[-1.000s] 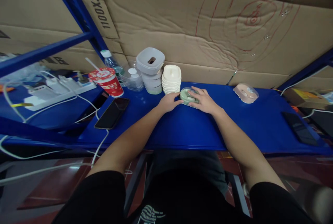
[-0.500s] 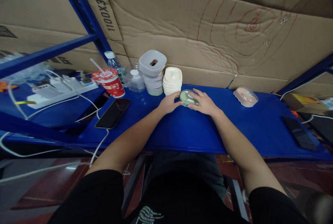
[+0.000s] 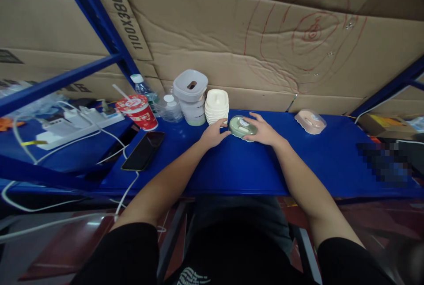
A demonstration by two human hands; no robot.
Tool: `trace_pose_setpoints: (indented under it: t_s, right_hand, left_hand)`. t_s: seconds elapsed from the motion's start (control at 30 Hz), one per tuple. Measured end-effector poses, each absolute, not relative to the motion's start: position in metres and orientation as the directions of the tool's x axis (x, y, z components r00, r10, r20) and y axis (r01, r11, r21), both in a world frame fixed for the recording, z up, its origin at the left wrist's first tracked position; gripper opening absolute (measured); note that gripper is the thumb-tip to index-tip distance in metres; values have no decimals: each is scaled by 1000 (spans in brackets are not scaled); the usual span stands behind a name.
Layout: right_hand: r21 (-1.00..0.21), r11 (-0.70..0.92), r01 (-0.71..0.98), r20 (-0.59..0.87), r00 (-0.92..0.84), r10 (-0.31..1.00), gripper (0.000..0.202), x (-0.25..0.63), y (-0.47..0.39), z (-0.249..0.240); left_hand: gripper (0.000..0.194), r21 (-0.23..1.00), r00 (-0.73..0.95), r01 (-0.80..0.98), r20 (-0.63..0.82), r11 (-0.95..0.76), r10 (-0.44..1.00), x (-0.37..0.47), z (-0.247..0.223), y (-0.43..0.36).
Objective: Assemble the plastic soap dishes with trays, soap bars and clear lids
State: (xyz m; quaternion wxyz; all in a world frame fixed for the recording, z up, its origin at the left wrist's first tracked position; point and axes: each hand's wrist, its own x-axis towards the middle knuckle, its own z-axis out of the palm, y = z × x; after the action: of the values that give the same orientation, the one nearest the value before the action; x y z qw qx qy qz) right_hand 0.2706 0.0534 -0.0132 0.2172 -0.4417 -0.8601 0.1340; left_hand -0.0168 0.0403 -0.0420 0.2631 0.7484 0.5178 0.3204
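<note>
A green oval case under a clear plastic cover [image 3: 239, 127], with a round label on top, lies on the blue table [image 3: 228, 165] in front of me. My right hand [image 3: 265, 132] is around its right end, thumb at the near side and fingers at the far side. At the case's left end is my left hand [image 3: 212, 135], thumb and fingers apart with nothing between them. Just behind that hand stands a stack of cream dishes [image 3: 217, 104]. Left of it rises a stack of grey containers [image 3: 190, 88].
Clear plastic covers [image 3: 168, 110], a red paper cup with a straw [image 3: 141, 115] and a bottle [image 3: 141, 84] stand at left. A phone [image 3: 143, 150] lies near a white power strip [image 3: 79, 130]. A pink covered case [image 3: 310, 121] sits at right, before the cardboard wall [image 3: 198, 28].
My left hand has eased slightly off the green case, and more of the case shows between my hands. The view has shifted a little.
</note>
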Motion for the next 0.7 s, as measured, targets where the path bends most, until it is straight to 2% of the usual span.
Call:
trace_pose_setpoints:
  t_s: [0.1,0.3,0.43,0.57,0.63,0.7]
  right_hand:
    - [-387,484,785,236,-423,875,97,289,60,-11]
    - [-335,151,930,176,-96,980,102,347,77,-12]
    - [-348,76,935,214,0,977,106,366,81,-15]
    - [-262,164,951,339,-69,938,105,347,75,-12]
    - [-249,293,923,385,-183,904,96,326,68,-8]
    - [-290,454,843,414,-317,853,84,303,62,-7]
  left_hand:
    - [71,713,273,626,181,-318,945,-18,-41,39]
    - [71,670,336,654,159,-352,928,-21,-42,39]
    - [70,658,360,657,156,-369,920,-20,-42,39]
    - [69,648,364,665,155,-373,918,-20,-41,39]
    - [68,645,364,668,152,-372,919,-20,-40,38]
    - [68,643,365,670,149,-371,919,-20,-39,38]
